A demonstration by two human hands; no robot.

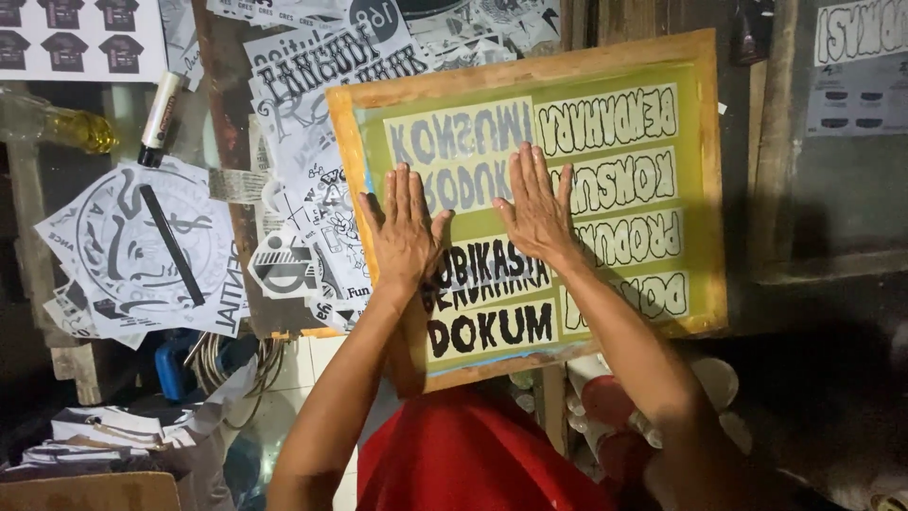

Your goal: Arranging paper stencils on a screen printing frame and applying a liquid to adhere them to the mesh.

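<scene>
Screen frame (705, 180), wood-edged with yellow-green mesh and block lettering, lies tilted over the cluttered bench, a heap of printed paper sheets (132, 246) at its nine o'clock. Both palms press flat on the mesh with fingers spread: left hand (405, 232) nearer nine o'clock, right hand (537, 208) at centre, neither gripping anything. From here it looks light but rigid at the wooden border, while the stretched mesh seems taut and easily punctured, so I'd lift it by the rails.
</scene>
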